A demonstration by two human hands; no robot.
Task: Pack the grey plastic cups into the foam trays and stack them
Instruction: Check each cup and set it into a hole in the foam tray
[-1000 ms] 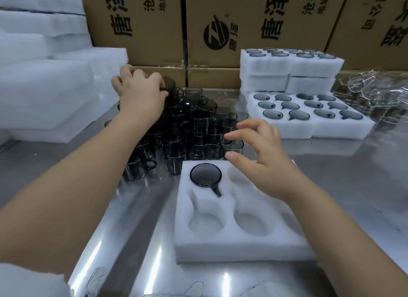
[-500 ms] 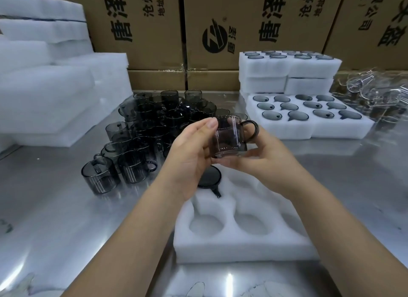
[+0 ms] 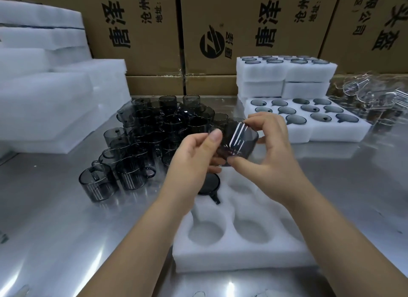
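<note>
We pinch the cup between left hand and right hand above the tray, tilted, probably to align with a free pocket.

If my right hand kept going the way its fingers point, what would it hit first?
Your right hand points leftward, so with the held cup it would likely meet your left hand first, then the loose grey cups behind; depth is unclear.
</note>
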